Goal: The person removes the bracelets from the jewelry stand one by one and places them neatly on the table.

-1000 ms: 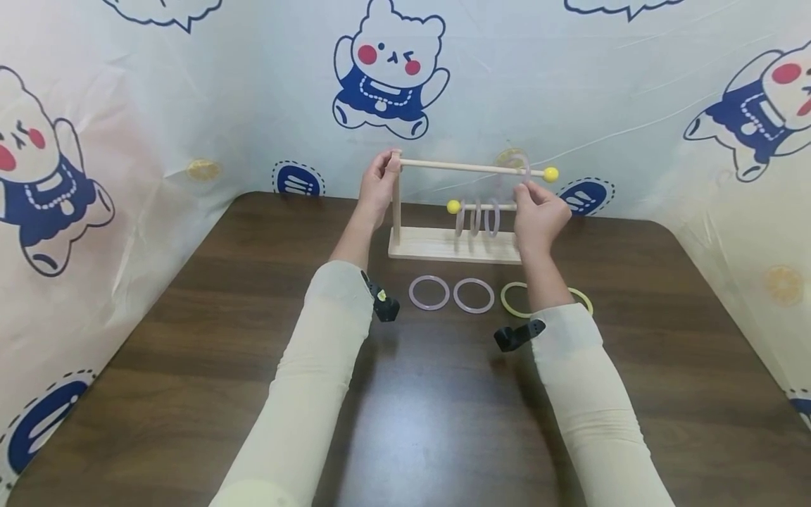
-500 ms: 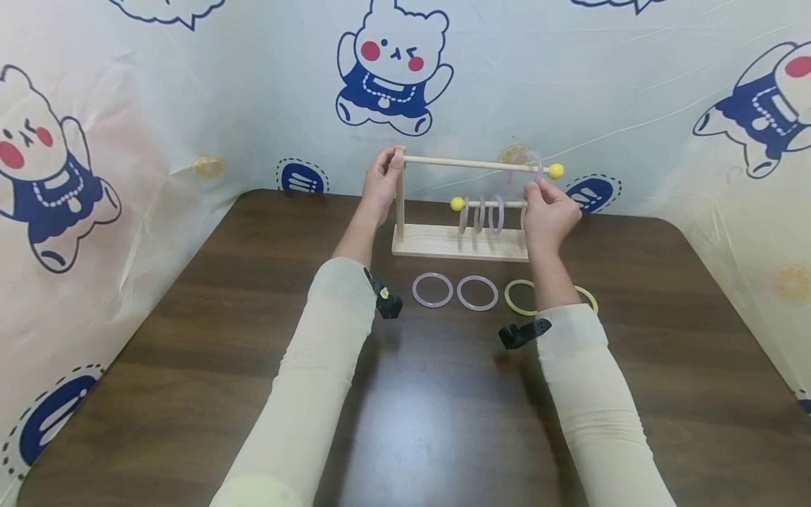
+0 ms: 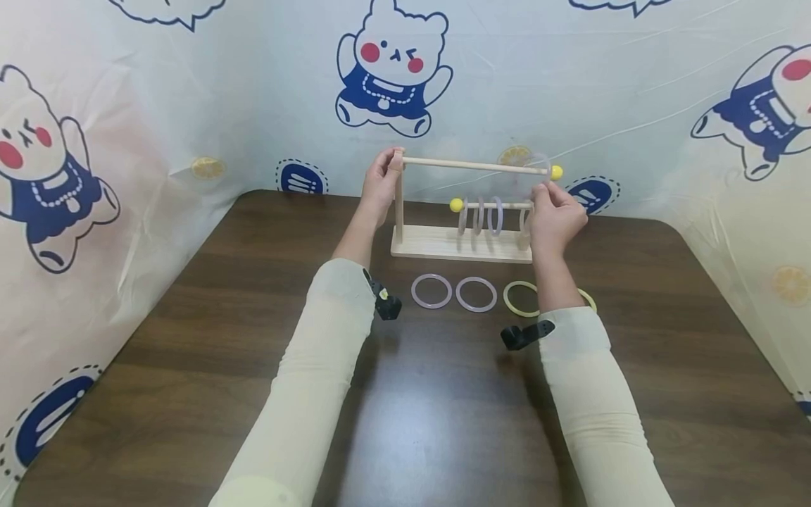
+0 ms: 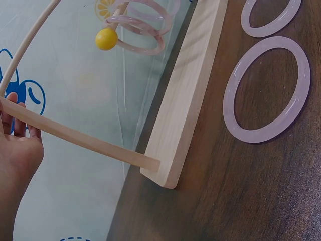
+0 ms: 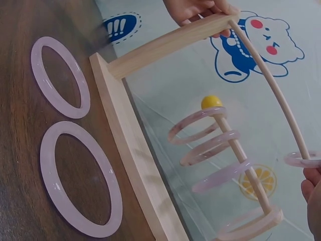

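Observation:
At the table's back stands a wooden bangle rack [image 3: 460, 243] with an upper rod [image 3: 472, 165] and a shorter lower rod. My left hand [image 3: 381, 184] grips the top of its left post [image 4: 80, 135]. With thumb and fingers my right hand [image 3: 557, 217] pinches a pale translucent bangle [image 5: 299, 159], which goes round the upper rod close to its yellow end ball [image 3: 557, 172]. Several pale bangles [image 3: 495, 216] hang on the lower rod, behind another yellow ball [image 5: 211, 102]. My right hand hides part of the rack's right side in the head view.
Two lilac bangles [image 3: 431, 291] [image 3: 476, 294] lie flat on the dark wooden table [image 3: 405, 408] before the rack. To their right are yellow-green bangles [image 3: 521, 299], partly covered by my right forearm. A printed cloth [image 3: 507, 70] hangs close behind the rack.
My right hand has slid the pinched bangle rightward along the upper rod, nearer to the yellow ball. My left hand keeps its grip on the post.

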`<control>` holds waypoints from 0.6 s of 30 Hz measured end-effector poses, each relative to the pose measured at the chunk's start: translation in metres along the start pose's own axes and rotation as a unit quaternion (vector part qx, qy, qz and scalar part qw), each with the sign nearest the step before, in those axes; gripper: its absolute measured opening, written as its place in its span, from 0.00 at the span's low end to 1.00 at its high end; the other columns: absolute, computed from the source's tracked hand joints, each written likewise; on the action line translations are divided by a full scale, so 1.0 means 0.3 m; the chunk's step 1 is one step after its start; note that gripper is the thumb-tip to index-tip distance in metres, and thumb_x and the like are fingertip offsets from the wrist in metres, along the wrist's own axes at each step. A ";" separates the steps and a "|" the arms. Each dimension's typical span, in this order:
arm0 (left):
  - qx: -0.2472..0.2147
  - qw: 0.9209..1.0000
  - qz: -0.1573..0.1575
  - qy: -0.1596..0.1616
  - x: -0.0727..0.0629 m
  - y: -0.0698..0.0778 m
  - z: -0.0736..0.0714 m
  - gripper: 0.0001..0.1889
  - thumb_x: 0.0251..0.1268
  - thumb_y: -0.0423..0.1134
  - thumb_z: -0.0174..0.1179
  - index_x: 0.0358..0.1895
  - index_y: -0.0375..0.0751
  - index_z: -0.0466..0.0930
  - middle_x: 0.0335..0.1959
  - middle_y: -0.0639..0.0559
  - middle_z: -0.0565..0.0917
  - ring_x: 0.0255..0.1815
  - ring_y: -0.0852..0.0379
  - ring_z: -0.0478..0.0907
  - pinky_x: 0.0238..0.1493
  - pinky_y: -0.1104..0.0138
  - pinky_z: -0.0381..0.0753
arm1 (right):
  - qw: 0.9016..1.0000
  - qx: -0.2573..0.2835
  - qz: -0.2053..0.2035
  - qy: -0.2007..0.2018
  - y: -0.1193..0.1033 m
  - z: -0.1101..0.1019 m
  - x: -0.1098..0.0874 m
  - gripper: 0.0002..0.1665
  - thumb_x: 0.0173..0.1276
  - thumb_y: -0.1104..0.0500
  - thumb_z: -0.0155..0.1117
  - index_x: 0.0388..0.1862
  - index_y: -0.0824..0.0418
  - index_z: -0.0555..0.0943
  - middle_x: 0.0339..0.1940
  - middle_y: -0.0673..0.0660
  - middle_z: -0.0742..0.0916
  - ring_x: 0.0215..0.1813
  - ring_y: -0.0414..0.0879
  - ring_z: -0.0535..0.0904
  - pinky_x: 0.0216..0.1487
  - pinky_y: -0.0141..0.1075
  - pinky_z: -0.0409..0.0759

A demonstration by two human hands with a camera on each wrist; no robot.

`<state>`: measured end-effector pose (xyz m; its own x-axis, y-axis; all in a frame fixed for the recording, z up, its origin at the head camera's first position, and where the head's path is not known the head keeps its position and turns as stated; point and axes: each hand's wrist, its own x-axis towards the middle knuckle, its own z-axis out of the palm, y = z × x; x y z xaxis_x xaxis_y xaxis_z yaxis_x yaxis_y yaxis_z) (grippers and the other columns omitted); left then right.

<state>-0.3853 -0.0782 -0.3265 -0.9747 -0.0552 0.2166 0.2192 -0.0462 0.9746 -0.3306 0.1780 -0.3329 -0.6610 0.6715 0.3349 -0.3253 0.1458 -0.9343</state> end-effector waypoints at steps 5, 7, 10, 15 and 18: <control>0.002 1.000 0.001 0.000 0.002 0.001 -0.005 0.21 0.68 0.49 0.49 0.59 0.42 0.70 0.50 0.46 0.74 0.52 0.54 0.69 0.53 0.67 0.66 | 0.996 0.063 0.065 -0.009 -0.003 -0.004 0.009 0.09 0.56 0.67 0.66 0.36 0.64 0.86 0.38 0.59 0.86 0.32 0.41 0.82 0.38 0.30 0.78; 0.005 1.000 -0.001 -0.002 -0.002 0.000 -0.008 0.22 0.68 0.49 0.49 0.60 0.42 0.70 0.51 0.47 0.75 0.53 0.55 0.69 0.54 0.66 0.65 | 0.991 0.092 0.095 -0.004 -0.003 -0.007 0.009 0.09 0.56 0.68 0.66 0.37 0.65 0.86 0.40 0.60 0.85 0.31 0.42 0.82 0.38 0.31 0.79; 0.008 1.000 -0.005 -0.003 -0.008 -0.004 -0.010 0.22 0.68 0.49 0.49 0.60 0.42 0.70 0.50 0.49 0.75 0.55 0.53 0.68 0.55 0.65 0.65 | 0.987 0.107 0.119 0.007 -0.003 -0.014 0.007 0.08 0.56 0.69 0.66 0.37 0.66 0.86 0.38 0.59 0.84 0.28 0.41 0.81 0.37 0.31 0.79; 0.009 1.000 -0.004 0.000 -0.007 -0.007 -0.007 0.21 0.67 0.50 0.49 0.59 0.44 0.71 0.48 0.50 0.75 0.54 0.52 0.69 0.55 0.65 0.65 | 0.986 0.108 0.123 0.016 -0.003 -0.026 0.013 0.06 0.58 0.69 0.64 0.32 0.65 0.86 0.34 0.57 0.84 0.26 0.40 0.80 0.35 0.30 0.79; 0.006 1.000 -0.002 0.001 -0.003 -0.006 -0.003 0.21 0.67 0.50 0.49 0.58 0.44 0.71 0.47 0.51 0.76 0.52 0.55 0.69 0.54 0.65 0.65 | 0.984 0.123 0.127 0.020 -0.006 -0.032 0.023 0.05 0.58 0.70 0.64 0.31 0.67 0.86 0.32 0.59 0.84 0.24 0.41 0.80 0.34 0.31 0.79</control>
<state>-0.3848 -0.0791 -0.3286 -0.9755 -0.0566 0.2124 0.2146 -0.0352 0.9761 -0.3280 0.1893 -0.3302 -0.7170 0.6918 0.0858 -0.3102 -0.2064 -0.9280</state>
